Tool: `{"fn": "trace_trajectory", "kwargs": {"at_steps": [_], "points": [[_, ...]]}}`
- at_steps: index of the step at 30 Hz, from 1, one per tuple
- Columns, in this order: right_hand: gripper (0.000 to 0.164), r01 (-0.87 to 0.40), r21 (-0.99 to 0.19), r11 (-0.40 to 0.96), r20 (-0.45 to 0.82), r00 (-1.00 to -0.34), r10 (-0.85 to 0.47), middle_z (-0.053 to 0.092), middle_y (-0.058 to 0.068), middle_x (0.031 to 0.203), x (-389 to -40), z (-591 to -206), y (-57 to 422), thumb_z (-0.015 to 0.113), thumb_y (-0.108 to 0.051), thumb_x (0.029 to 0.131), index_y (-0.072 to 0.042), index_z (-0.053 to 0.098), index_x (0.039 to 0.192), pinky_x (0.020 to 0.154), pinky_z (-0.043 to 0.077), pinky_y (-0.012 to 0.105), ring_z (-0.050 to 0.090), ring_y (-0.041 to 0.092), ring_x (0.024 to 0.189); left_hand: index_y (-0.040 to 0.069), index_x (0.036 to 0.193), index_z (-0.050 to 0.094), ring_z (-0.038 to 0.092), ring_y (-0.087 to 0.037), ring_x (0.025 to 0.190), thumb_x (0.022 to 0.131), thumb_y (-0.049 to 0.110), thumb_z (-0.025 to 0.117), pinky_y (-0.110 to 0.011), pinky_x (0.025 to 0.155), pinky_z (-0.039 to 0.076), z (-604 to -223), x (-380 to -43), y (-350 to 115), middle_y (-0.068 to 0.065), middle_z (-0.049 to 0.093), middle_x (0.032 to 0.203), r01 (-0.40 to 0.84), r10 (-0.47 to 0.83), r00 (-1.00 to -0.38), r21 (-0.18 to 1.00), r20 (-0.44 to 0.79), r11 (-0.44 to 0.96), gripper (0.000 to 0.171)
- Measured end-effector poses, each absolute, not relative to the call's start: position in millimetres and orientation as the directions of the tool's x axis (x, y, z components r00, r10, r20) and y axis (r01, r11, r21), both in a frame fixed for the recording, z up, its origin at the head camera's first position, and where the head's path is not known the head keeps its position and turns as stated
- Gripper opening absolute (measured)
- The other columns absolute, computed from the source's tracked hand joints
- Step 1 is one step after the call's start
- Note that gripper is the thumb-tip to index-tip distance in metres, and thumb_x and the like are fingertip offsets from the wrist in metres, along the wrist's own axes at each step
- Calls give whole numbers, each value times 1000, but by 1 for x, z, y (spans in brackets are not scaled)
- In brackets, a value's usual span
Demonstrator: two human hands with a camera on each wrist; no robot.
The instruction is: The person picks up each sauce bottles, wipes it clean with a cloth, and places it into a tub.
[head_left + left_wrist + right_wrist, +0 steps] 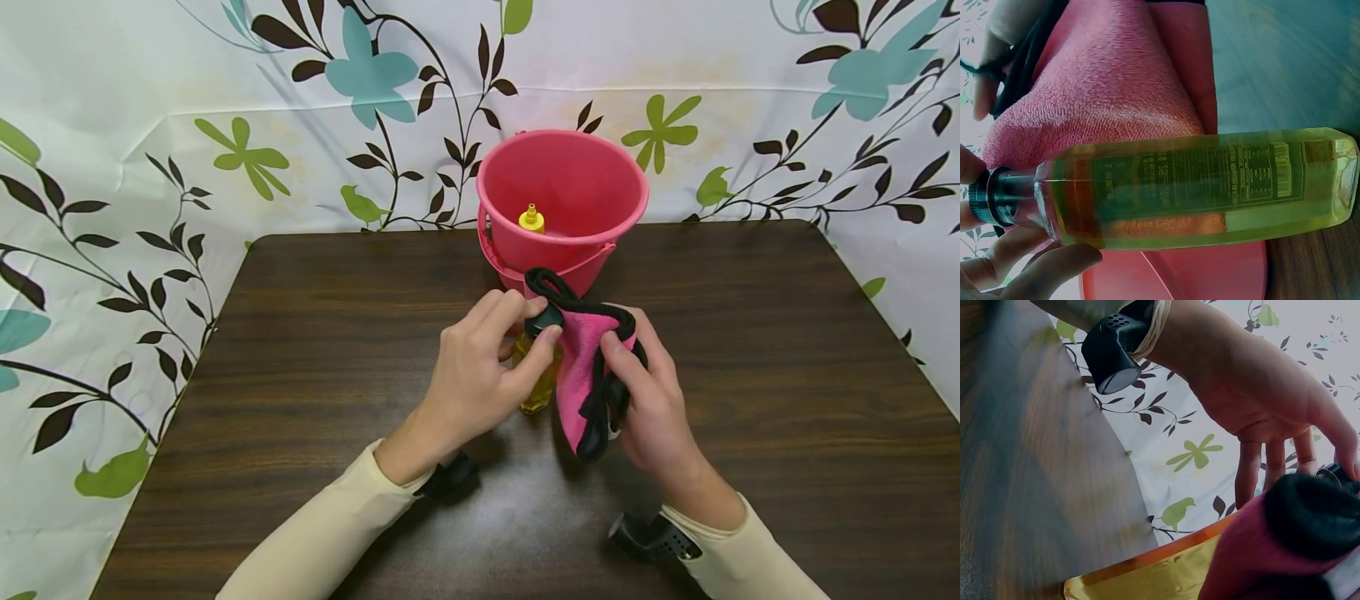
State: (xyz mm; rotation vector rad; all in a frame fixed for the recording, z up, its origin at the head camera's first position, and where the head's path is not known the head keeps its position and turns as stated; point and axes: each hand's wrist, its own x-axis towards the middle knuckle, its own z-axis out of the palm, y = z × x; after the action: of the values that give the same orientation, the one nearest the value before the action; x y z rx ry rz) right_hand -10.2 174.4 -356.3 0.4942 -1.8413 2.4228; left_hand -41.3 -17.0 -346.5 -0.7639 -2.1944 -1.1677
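My left hand (480,362) pinches the dark cap (543,320) of a clear bottle (1204,190) of yellow liquid, thumb on one side and fingers on the other. The bottle is upright, its printed label showing through the liquid in the left wrist view. Beside it, my right hand (656,400) grips a folded pink cloth (581,354) with black edging, thumb on the near face. The cloth lies right up against the bottle's side. In the right wrist view the cloth (1241,550) covers part of the bottle (1154,575).
Behind the hands a pink bucket (562,183) stands near the table's back edge, its handle hanging at the front. Inside it a yellow nozzle top (532,218) shows. The dark wooden table (315,358) meets a leaf-patterned curtain (247,67) at the back.
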Motion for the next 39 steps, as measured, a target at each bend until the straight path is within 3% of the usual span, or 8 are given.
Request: {"fn": "trace_trajectory", "kwargs": {"at_steps": [3, 12, 18, 20, 25, 32, 39], "points": [[22, -257, -932, -258, 294, -949, -118, 62, 5, 113, -11, -355, 171, 44, -13, 113, -13, 59, 128, 72, 60, 25, 66, 12, 88, 8, 106, 68, 56, -14, 68, 97, 20, 72, -24, 58, 48, -347, -41, -17, -4, 67, 95, 691, 228, -696, 549, 681, 470, 16], [12, -265, -934, -239, 287, -956, -60, 58, 3, 101, -10, -345, 169, 48, -6, 109, -12, 58, 114, 66, 54, 24, 61, 14, 81, 8, 105, 68, 56, -14, 66, 97, 20, 73, -23, 58, 48, -348, -40, -16, -4, 64, 91, 698, 231, -689, 543, 687, 467, 16], [45, -164, -969, -185, 188, -975, -120, 56, 9, 145, -9, -343, 166, 43, -7, 110, -16, 50, 153, 90, 61, 24, 66, 18, 113, 8, 107, 68, 54, -15, 66, 97, 21, 72, -21, 58, 46, -348, -40, -16, -4, 62, 90, 694, 233, -693, 544, 683, 471, 17], [51, -133, -976, -171, 158, -978, -138, 54, 8, 152, -8, -345, 163, 42, -7, 110, -20, 47, 159, 95, 61, 25, 65, 18, 120, 7, 107, 68, 54, -15, 65, 97, 21, 72, -21, 58, 45, -348, -40, -16, -5, 62, 90, 694, 235, -694, 546, 681, 468, 17], [55, -118, -981, -156, 142, -978, -152, 53, 1, 159, -8, -354, 156, 43, -7, 110, -25, 46, 162, 103, 58, 26, 63, 18, 130, 7, 105, 67, 51, -15, 64, 96, 20, 72, -22, 56, 42, -347, -40, -16, -6, 63, 91, 696, 238, -693, 543, 681, 471, 16], [56, -155, -974, -164, 184, -966, -179, 44, -5, 166, -10, -361, 150, 47, -12, 112, -27, 38, 165, 111, 51, 25, 48, 23, 149, 6, 108, 68, 51, -15, 65, 97, 19, 72, -22, 56, 43, -347, -39, -16, -7, 61, 88, 698, 244, -687, 530, 684, 481, 18], [50, -161, -976, -146, 181, -974, -134, 49, -2, 164, -12, -369, 146, 46, -19, 113, -24, 43, 163, 111, 51, 24, 53, 17, 145, 6, 109, 69, 50, -15, 65, 97, 20, 72, -22, 56, 41, -348, -38, -17, -6, 59, 87, 693, 238, -694, 540, 679, 478, 19]]}}
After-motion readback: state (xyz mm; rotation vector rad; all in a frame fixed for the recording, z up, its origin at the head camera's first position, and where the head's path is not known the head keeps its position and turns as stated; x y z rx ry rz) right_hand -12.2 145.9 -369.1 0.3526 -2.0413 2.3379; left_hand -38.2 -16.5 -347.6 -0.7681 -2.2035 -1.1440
